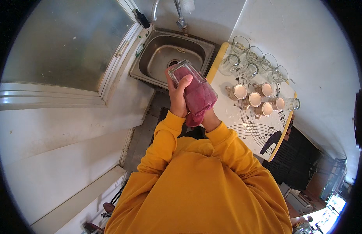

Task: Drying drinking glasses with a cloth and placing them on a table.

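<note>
My left hand (178,98) is wrapped around a clear, square-sided glass jar (178,68), thumb lying along its near side. The jar is tilted, with its thick base toward the sink. A maroon cloth (198,95) fills the inside and bunches out at the end nearest me. My right hand (211,118) reaches in at that end with the cloth; only the wrist and a little of the hand show, and the fingers are hidden by the cloth. Both hands are in front of my chest, close to the near rim of the steel sink (157,63).
Right of the sink stands a white table (227,117) with yellow edging and music-note print. It carries several drinking glasses (254,55) and several beige mugs (253,99). A faucet (181,22) rises behind the basin. A dark bottle (143,19) stands by the window (72,44).
</note>
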Motion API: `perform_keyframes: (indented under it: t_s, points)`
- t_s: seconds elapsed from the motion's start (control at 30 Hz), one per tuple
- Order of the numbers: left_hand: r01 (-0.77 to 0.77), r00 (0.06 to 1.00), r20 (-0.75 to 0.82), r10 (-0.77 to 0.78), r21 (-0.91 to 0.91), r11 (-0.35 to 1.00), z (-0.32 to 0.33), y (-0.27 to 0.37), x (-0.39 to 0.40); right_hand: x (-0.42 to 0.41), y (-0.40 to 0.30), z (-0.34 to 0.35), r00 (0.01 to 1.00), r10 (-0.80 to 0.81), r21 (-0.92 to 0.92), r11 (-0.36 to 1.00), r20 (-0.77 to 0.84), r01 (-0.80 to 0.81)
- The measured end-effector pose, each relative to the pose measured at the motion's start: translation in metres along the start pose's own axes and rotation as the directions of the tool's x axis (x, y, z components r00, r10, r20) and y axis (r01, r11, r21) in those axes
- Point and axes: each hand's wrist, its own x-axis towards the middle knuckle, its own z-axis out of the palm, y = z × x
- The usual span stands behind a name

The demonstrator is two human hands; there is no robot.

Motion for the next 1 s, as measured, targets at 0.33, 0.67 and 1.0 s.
perform_keyframes:
  t_s: [0.33,0.67,1.0]
  points:
    - [-0.005,1.000,0.011,0.005,0.034,0.999,-0.001,0.004,-0.004,0.000,0.017,0.018,0.994,-0.094,0.046,0.994,-0.051,0.097]
    - [0.300,0.929,0.293,-0.224,-0.244,0.922,-0.002,0.009,-0.006,-0.009,0.017,0.030,0.964,0.085,-0.053,0.993,-0.254,-0.101]
    - [0.126,0.988,-0.085,-0.127,-0.016,0.992,0.007,0.008,-0.006,0.003,0.029,0.003,0.997,0.015,0.154,0.988,0.071,-0.026]
